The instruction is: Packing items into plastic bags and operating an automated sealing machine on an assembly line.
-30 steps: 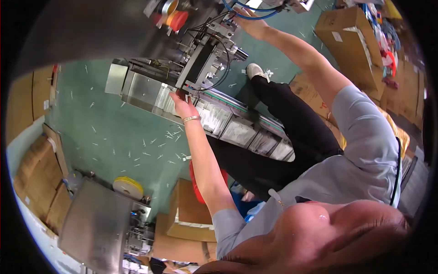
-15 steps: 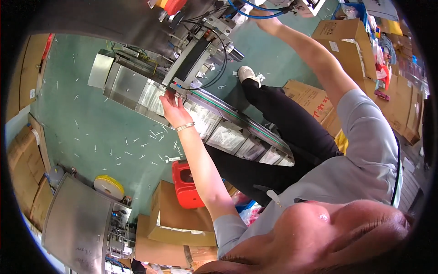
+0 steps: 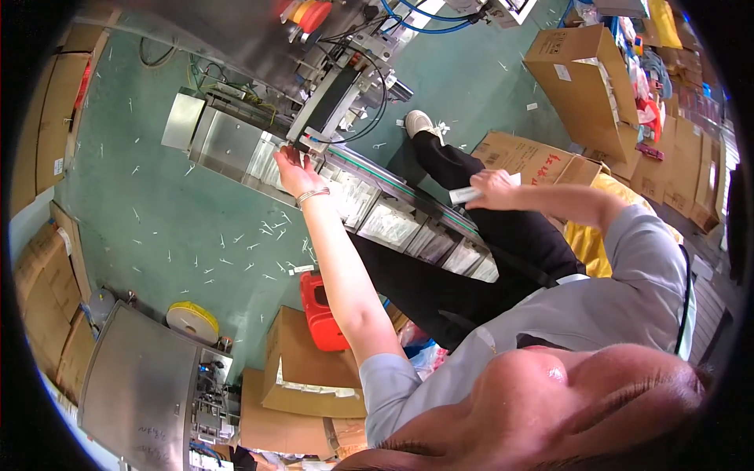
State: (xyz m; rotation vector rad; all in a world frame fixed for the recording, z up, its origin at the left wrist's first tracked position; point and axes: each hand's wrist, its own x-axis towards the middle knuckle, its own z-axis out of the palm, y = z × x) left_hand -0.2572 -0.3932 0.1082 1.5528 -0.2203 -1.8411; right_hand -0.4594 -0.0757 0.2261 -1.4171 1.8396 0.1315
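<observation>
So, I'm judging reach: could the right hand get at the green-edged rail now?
Probably yes: nothing visible blocks the right hand from the green-edged rail, though that hand holds a flat white piece.

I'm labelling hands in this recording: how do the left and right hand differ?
The left hand is by the machine; the right hand shows over the black trouser leg. The right hand grips a flat white piece; whether the left hand holds anything is unclear. The left hand has a bracelet at its wrist; the right hand shows none. Both are ungloved.
</observation>
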